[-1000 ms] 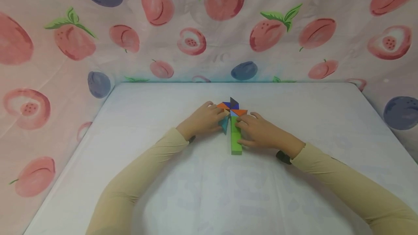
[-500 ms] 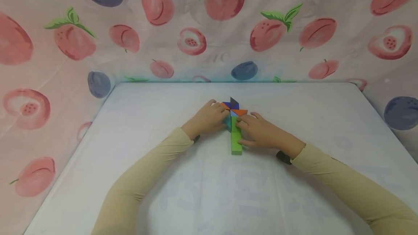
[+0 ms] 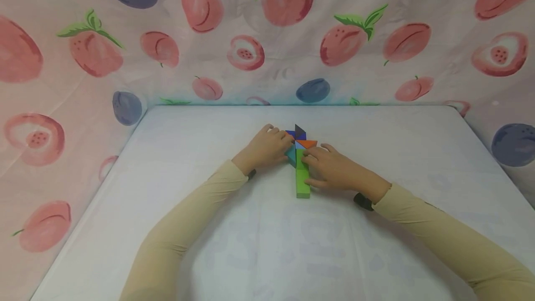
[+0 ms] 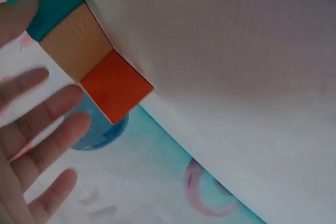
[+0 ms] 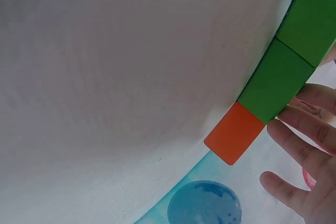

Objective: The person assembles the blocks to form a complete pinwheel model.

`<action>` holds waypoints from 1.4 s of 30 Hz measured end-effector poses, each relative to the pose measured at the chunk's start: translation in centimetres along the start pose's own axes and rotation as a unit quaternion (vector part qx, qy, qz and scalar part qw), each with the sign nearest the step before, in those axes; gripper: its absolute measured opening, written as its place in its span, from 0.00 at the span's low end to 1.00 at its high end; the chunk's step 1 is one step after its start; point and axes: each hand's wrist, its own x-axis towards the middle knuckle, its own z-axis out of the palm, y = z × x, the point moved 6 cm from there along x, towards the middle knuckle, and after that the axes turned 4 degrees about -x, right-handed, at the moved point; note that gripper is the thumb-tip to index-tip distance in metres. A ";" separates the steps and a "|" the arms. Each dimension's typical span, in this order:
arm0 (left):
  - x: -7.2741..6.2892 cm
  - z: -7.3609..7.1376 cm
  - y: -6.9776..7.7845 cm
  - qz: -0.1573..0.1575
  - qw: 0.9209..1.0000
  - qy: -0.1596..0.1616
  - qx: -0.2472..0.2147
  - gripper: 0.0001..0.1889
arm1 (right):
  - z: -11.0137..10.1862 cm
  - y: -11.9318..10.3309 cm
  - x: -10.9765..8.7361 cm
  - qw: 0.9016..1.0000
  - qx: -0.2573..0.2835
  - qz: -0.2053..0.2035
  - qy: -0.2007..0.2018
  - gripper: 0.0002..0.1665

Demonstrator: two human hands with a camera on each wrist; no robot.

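Note:
A pinwheel-like figure of blocks lies on the white table. Its stem is a lower green block (image 3: pixel 303 184) and an upper green block (image 3: pixel 299 158); above are a light blue block (image 3: pixel 299 145), an orange block (image 3: pixel 308 143), a dark blue block (image 3: pixel 302 136) and a dark triangular block (image 3: pixel 299 130). My left hand (image 3: pixel 264 148) is at the figure's left side, its thumb on a teal block (image 4: pixel 55 6) and fingers spread over a bare wood block (image 4: pixel 79 43) and another orange block (image 4: pixel 116 86). Along the stem's right side rests my right hand (image 3: pixel 334 169), fingertips at the green edge.
The white table (image 3: pixel 267 245) stretches around the figure. Behind and beside it hangs a fabric backdrop (image 3: pixel 288 64) printed with peaches and dark blue fruit.
My left hand has moved right, bringing the teal block from a tilted spot against the green stem, and now covers the left orange block. My right hand has stayed in place.

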 end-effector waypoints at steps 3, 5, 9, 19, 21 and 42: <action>0.0 -0.1 0.0 0.011 1.000 0.020 -0.007 0.15 | 0.1 0.0 0.0 1.000 0.001 0.001 -0.001 0.33; 0.0 -0.1 -0.1 0.017 0.999 0.029 -0.014 0.12 | 0.2 0.1 0.0 1.000 0.002 0.001 -0.002 0.33; 0.0 0.1 -0.2 0.022 0.999 0.029 -0.021 0.13 | 0.2 0.1 0.0 1.000 0.000 0.001 -0.002 0.33; 0.6 0.1 -0.6 0.030 0.997 0.068 -0.015 0.11 | 0.2 0.0 0.0 1.000 0.003 0.001 -0.004 0.33; 0.5 0.0 -0.7 0.027 0.997 0.069 -0.016 0.10 | 0.1 0.0 0.0 1.000 0.004 0.000 -0.005 0.33; 0.2 0.8 -1.5 -0.077 0.997 0.025 -0.014 0.16 | 0.1 0.0 0.0 1.000 0.000 0.006 -0.012 0.33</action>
